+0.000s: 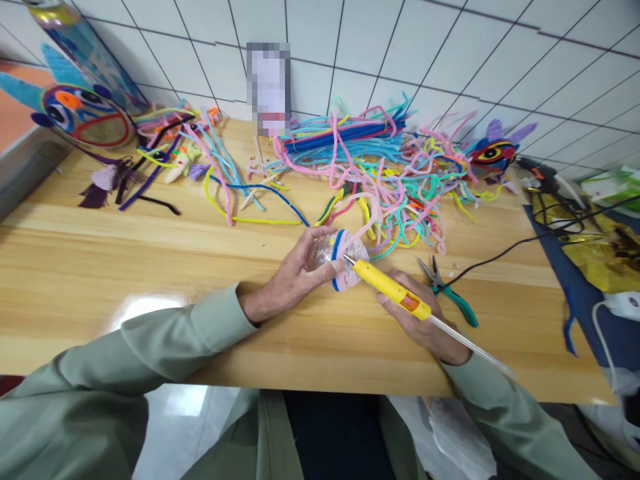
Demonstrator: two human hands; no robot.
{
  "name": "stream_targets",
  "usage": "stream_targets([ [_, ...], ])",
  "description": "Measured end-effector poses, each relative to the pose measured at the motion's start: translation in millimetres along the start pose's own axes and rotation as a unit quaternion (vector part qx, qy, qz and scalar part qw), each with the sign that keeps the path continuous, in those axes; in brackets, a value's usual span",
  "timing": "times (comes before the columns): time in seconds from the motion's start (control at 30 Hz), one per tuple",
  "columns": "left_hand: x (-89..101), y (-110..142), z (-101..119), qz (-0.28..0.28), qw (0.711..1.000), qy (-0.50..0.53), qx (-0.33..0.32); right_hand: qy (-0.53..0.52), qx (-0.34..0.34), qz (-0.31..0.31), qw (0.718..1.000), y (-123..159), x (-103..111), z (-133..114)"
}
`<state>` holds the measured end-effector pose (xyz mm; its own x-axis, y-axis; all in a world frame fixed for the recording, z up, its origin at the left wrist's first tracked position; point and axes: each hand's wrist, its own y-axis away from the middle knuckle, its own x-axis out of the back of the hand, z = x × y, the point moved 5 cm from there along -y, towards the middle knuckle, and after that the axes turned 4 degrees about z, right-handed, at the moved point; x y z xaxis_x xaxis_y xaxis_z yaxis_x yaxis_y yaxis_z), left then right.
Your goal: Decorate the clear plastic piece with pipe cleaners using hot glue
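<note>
My left hand (pixel 320 257) is closed around a clear plastic bottle piece (pixel 320 252) lying on its side. A blue pipe cleaner (pixel 336 281) rings it, with a pale pink pipe cleaner (pixel 342 245) beside the blue one and trailing off toward the back. In my right hand (pixel 417 317) is a yellow glue gun (pixel 393 287), a clear glue stick (pixel 465 343) jutting from its rear. The gun's metal nozzle points at the pink band, close to my left thumb; whether it touches I cannot tell. Green-handled pliers (pixel 453 293) lie just right of my right hand.
Tangled pipe cleaners (pixel 400 187) and a blue bundle (pixel 345 137) line the wall behind. Decorated faces stand at left (pixel 87 117) and right (pixel 493 157). A phone (pixel 270 87) leans on the tiles. A black cable (pixel 500 252) crosses the table (pixel 150 253) at right.
</note>
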<state>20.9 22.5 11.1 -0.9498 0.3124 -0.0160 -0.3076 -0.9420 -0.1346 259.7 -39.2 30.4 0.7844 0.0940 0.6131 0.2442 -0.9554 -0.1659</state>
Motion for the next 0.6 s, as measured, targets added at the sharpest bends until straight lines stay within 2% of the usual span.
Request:
stream_targets([
  [0.33,-0.5,-1.9,2.2,-0.014,1.000,0.017,0.000,0.000,0.009,0.005,1.000,-3.4,0.4,-0.5],
  [0.47,-1.1,-2.2,4.7,-0.025,0.999,0.022,-0.004,-0.004,-0.013,0.003,1.000,-5.4,0.4,-7.7],
  [0.6,0.4,0.8,4.2,-0.024,0.999,-0.015,-0.016,0.012,-0.038,0.074,0.996,-5.5,20.1,-2.9],
])
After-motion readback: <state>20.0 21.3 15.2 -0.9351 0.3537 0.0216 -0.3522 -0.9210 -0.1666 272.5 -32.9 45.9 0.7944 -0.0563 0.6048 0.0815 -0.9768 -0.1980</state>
